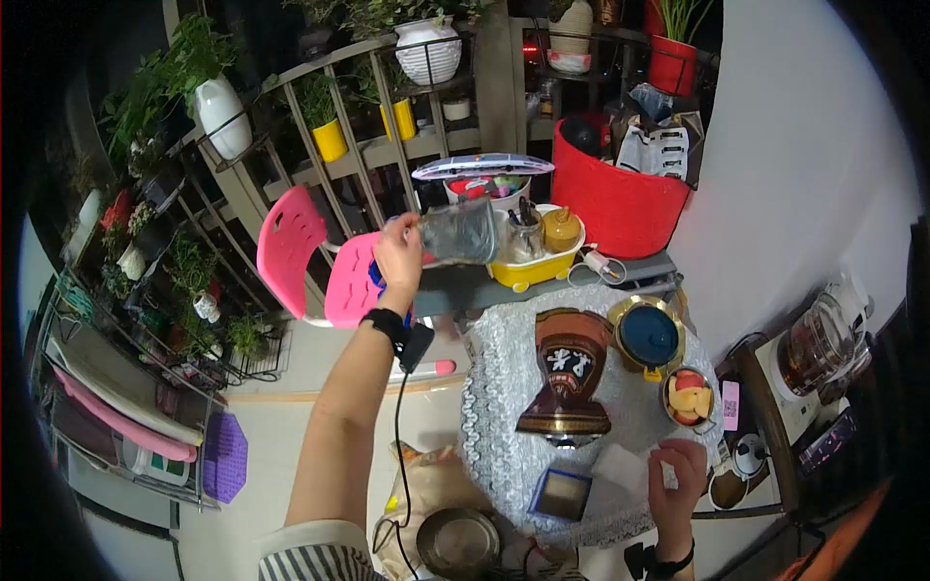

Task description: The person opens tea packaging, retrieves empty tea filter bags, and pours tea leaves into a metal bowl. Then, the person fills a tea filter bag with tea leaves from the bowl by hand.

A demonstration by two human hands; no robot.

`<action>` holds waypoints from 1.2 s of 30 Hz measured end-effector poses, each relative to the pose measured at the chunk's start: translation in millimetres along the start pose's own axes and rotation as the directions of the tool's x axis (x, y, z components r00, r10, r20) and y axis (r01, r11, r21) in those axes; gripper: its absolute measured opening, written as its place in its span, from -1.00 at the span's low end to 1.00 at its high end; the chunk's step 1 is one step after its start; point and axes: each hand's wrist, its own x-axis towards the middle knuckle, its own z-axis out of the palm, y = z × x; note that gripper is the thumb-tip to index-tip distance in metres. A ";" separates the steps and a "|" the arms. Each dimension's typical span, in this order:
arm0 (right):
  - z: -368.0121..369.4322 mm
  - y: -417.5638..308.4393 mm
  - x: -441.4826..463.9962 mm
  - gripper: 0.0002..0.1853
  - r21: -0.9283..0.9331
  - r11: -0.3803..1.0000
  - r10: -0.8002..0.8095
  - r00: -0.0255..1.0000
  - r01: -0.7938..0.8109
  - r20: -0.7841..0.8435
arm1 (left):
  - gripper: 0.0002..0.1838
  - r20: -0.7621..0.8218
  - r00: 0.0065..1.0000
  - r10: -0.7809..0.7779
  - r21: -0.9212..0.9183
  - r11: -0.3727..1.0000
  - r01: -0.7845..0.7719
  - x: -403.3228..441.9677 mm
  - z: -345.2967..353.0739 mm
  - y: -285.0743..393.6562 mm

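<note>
Near the yellow tub (pixel 535 272), the left hand (pixel 398 259) grips a clear container (pixel 460 233). Well apart from it, the right hand (pixel 678 476) curls; whether it holds anything, I cannot tell.

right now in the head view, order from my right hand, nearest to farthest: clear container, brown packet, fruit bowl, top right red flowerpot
From the right hand:
1. Fruit bowl: just beyond
2. Brown packet: beyond and left
3. Clear container: in the left hand
4. Red flowerpot: top right, far back

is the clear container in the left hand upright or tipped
Tipped: the clear container stretches sideways from the left hand.
</note>
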 end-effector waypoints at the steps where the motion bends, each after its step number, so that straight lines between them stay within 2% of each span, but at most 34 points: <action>1: 1.6 1.5 -0.2 -0.79 -0.003 1.000 -0.001 1.000 0.001 -0.005 | -0.78 0.037 0.999 -0.031 0.034 0.999 0.030 -7.7 6.9 -5.0; 7: 14.4 8.7 -3.1 -0.78 -0.017 0.999 0.035 0.998 -0.035 0.051 | -0.74 0.092 0.996 0.023 -0.024 0.999 -0.021 -47.5 27.3 -43.6; 10: 25.8 8.9 -0.4 -0.79 0.003 0.999 0.052 0.996 -0.053 0.072 | -0.68 0.292 0.950 0.107 0.095 0.986 -0.140 -62.3 22.9 -67.2; 11: 29.9 7.3 1.2 -0.79 0.002 0.998 0.059 0.995 -0.059 0.082 | -0.68 0.301 0.949 0.098 0.099 0.986 -0.133 -66.8 20.8 -73.2; 13: 36.5 1.0 6.1 -0.81 0.050 0.998 0.031 0.988 -0.039 0.152 | -0.60 0.459 0.887 0.053 0.143 0.981 -0.133 -74.3 13.7 -78.3; 14: 38.6 -4.8 12.3 -0.80 0.045 0.999 0.000 0.982 -0.008 0.186 | -0.44 0.490 0.869 0.070 0.162 0.972 -0.170 -76.7 12.4 -85.3; 15: 40.8 -8.8 17.2 -0.80 0.041 0.999 0.008 0.981 -0.016 0.195 | -0.44 0.498 0.865 0.064 0.161 0.973 -0.165 -77.8 8.6 -81.1; 17: 44.6 -15.0 24.2 -0.79 0.098 0.994 -0.070 0.966 0.047 0.248 | -0.29 0.451 0.889 0.085 0.041 0.992 -0.115 -79.2 -3.6 -70.7; 18: 46.3 -17.2 26.5 -0.81 0.093 0.993 -0.089 0.962 0.066 0.260 | -0.22 0.483 0.875 0.027 0.015 0.999 -0.039 -77.7 -9.5 -65.6; 19: 48.2 -19.1 29.2 -0.81 0.091 0.994 -0.087 0.961 0.065 0.262 | -0.22 0.484 0.875 0.025 0.014 0.999 -0.036 -78.9 -13.1 -68.7; 21: 50.4 -21.5 33.0 -0.82 0.085 0.991 -0.124 0.945 0.103 0.304 | -0.27 0.370 0.920 0.130 -0.071 0.991 -0.112 -85.2 -20.0 -72.4; 22: 52.0 -20.0 33.7 -0.82 0.074 0.993 -0.111 0.943 0.093 0.312 | -0.32 0.416 0.909 0.040 -0.082 0.997 -0.006 -83.6 -35.3 -52.0; 25: 58.6 -14.0 39.6 -0.75 0.067 0.995 -0.097 0.934 0.079 0.344 | -0.37 0.378 0.920 0.099 -0.105 0.992 -0.064 -90.5 -54.8 -41.6; 26: 60.5 -15.2 45.0 -0.70 0.064 0.993 -0.117 0.930 0.101 0.348 | -0.49 0.352 0.931 0.091 -0.133 0.990 -0.047 -96.3 -62.1 -32.5; 27: 62.3 -15.3 49.5 -0.64 0.062 0.990 -0.138 0.926 0.124 0.352 | -0.49 0.355 0.930 0.092 -0.140 0.989 -0.044 -101.8 -71.2 -20.8; 29: 65.2 -13.1 53.4 -0.59 0.021 0.989 -0.139 0.901 0.143 0.411 | -0.63 0.610 0.785 -0.110 -0.248 0.914 0.321 -120.6 -92.1 -0.4; 30: 68.0 -11.4 55.5 -0.55 -0.010 0.985 -0.148 0.873 0.173 0.464 | -0.74 0.677 0.722 -0.144 -0.228 0.891 0.392 -134.7 -100.0 10.2; 31: 70.7 -9.3 55.3 -0.55 -0.012 0.985 -0.145 0.871 0.171 0.470 | -0.74 0.734 0.673 -0.087 -0.246 0.890 0.384 -152.1 -107.5 16.7; 33: 79.9 -2.6 57.5 -0.57 -0.033 0.999 0.019 0.789 0.002 0.614 | -0.74 0.819 0.574 -0.014 -0.283 0.860 0.424 -181.9 -120.5 35.2; 34: 87.7 6.5 58.0 -0.57 -0.032 0.999 0.013 0.787 0.008 0.616 | -0.74 0.850 0.526 0.000 -0.294 0.830 0.474 -195.5 -126.4 46.5; 35: 96.4 18.1 59.4 -0.62 -0.022 0.999 -0.021 0.804 0.042 0.595 | -0.74 0.846 0.534 -0.004 -0.295 0.829 0.474 -208.6 -130.3 51.3; 36: 101.6 22.4 64.7 -0.67 -0.010 0.997 -0.059 0.818 0.079 0.572 | -0.73 0.890 0.456 -0.030 -0.243 0.813 0.528 -221.0 -131.4 51.9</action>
